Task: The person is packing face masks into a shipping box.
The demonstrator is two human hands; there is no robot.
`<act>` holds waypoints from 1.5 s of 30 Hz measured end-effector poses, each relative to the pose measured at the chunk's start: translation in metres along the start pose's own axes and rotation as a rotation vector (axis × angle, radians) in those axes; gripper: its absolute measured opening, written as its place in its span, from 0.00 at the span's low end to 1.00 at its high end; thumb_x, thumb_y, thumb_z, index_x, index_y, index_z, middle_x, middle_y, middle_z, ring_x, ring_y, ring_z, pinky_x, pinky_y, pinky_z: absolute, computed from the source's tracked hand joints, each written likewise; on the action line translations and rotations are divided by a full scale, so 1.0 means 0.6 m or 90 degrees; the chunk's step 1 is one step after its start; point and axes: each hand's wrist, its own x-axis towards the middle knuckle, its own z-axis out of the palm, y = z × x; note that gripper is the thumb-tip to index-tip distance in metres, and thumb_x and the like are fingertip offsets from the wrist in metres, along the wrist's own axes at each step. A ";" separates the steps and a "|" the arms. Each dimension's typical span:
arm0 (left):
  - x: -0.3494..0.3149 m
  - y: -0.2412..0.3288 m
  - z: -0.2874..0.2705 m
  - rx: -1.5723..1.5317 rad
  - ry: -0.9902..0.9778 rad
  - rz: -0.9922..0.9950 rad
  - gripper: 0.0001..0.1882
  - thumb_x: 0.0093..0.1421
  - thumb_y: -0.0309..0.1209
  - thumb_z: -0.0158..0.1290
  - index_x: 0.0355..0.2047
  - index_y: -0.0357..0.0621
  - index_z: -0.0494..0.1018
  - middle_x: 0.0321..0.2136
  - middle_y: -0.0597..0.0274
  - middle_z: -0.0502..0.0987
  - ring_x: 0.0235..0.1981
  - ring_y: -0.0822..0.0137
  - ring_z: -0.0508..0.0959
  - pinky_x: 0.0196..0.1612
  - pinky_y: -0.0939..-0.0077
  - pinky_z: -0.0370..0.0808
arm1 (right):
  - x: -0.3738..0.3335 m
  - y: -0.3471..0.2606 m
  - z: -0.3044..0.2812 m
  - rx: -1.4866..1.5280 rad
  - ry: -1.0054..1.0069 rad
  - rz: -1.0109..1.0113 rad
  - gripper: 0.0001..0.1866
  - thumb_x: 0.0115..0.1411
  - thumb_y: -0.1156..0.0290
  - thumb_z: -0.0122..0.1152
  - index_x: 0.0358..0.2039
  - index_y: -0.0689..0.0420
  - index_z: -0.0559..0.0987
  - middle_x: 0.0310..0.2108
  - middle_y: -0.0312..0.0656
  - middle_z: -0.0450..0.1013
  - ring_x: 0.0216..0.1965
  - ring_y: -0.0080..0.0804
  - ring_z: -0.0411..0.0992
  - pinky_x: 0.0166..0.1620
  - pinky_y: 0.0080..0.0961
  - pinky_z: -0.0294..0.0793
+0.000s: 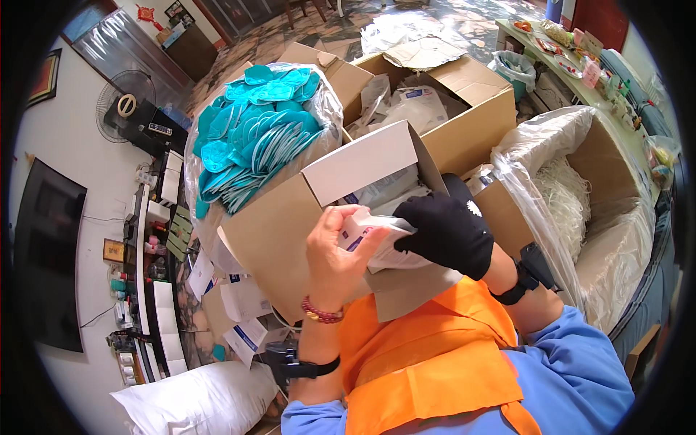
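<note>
Between my hands is a small white packet [354, 235] with blue-purple print; its upper side looks gathered or folded. My bare left hand [335, 245] grips it from the left, thumb and fingers pressed round it. My right hand [448, 230], in a black glove with a white flower, pinches its right end with bent fingers. Directly below and behind the packet is an open cardboard box [272, 232] with a raised white flap [360, 164]. White printed packages [384, 187] lie inside. What is within the held packet cannot be seen.
Teal face masks [254, 130] fill a plastic-lined container at the far left. Behind stands a larger carton [464, 138] of white bags. At right, a plastic-lined box [609, 239] holds tangled white strands [562, 199]. A white sack [199, 395] lies at lower left.
</note>
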 end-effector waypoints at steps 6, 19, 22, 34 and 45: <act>-0.020 -0.020 0.033 -0.218 0.051 -0.161 0.10 0.55 0.28 0.66 0.32 0.38 0.77 0.21 0.67 0.75 0.23 0.76 0.73 0.27 0.81 0.69 | 0.009 -0.007 0.016 0.138 0.029 0.037 0.19 0.46 0.62 0.74 0.37 0.56 0.80 0.32 0.48 0.78 0.36 0.49 0.77 0.39 0.36 0.76; -0.002 0.026 0.014 0.034 0.005 0.018 0.04 0.58 0.23 0.61 0.26 0.39 0.77 0.23 0.68 0.74 0.25 0.80 0.71 0.29 0.82 0.68 | 0.030 -0.003 0.029 0.238 -0.056 0.034 0.17 0.52 0.57 0.69 0.35 0.57 0.83 0.29 0.50 0.78 0.33 0.49 0.77 0.37 0.37 0.76; -0.014 0.026 0.015 -0.039 0.011 -0.024 0.04 0.59 0.23 0.60 0.27 0.38 0.77 0.23 0.69 0.74 0.25 0.80 0.71 0.29 0.82 0.68 | 0.018 -0.003 0.043 0.324 -0.072 0.088 0.17 0.52 0.56 0.69 0.33 0.58 0.83 0.29 0.50 0.78 0.32 0.49 0.77 0.38 0.36 0.76; -0.009 0.018 0.016 0.043 -0.037 -0.025 0.12 0.62 0.31 0.60 0.24 0.38 0.73 0.20 0.67 0.72 0.22 0.76 0.70 0.26 0.77 0.66 | 0.011 -0.007 0.057 0.163 0.031 -0.006 0.09 0.54 0.62 0.64 0.24 0.52 0.83 0.24 0.46 0.77 0.29 0.46 0.77 0.34 0.37 0.75; -0.027 0.002 0.067 -0.299 0.011 -0.255 0.18 0.67 0.34 0.55 0.20 0.42 0.69 0.16 0.79 0.61 0.20 0.83 0.57 0.22 0.81 0.56 | -0.015 -0.036 -0.004 -0.180 0.119 -0.299 0.02 0.49 0.70 0.61 0.22 0.50 0.76 0.18 0.37 0.66 0.21 0.34 0.68 0.28 0.31 0.66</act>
